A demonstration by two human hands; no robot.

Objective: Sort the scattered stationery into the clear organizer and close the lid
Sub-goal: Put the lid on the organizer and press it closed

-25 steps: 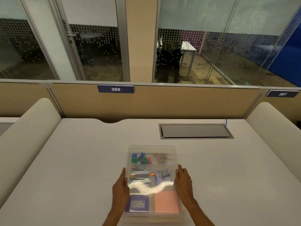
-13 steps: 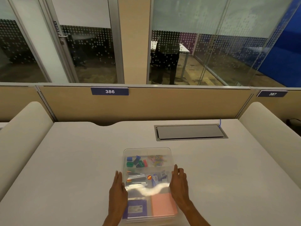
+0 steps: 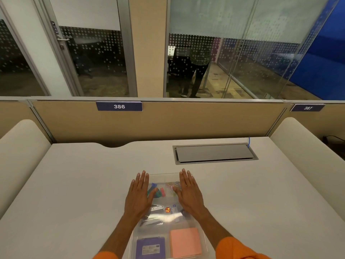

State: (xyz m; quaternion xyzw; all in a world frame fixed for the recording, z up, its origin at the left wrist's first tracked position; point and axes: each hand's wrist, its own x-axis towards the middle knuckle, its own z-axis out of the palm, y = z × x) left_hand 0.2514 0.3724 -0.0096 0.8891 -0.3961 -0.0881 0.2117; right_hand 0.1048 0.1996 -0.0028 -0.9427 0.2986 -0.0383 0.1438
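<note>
The clear organizer (image 3: 164, 177) lies on the desk in front of me with its transparent lid down. Through the lid I see coloured binder clips (image 3: 158, 192), paper clips (image 3: 173, 186), a stapler (image 3: 155, 208), a purple box (image 3: 150, 247) and a pink sticky-note pad (image 3: 185, 242). My left hand (image 3: 140, 195) lies flat with straight fingers on the lid's far left part. My right hand (image 3: 188, 193) lies flat on the far right part. Both palms press on the lid.
A grey cable hatch (image 3: 214, 153) is set into the white desk (image 3: 74, 184) behind the organizer to the right. A beige partition (image 3: 186, 120) closes the desk's back. Padded dividers (image 3: 20, 146) flank both sides.
Both hands have slid forward from the organizer's near sides onto the far half of the lid, now lying flat on top. The camera has moved closer.
</note>
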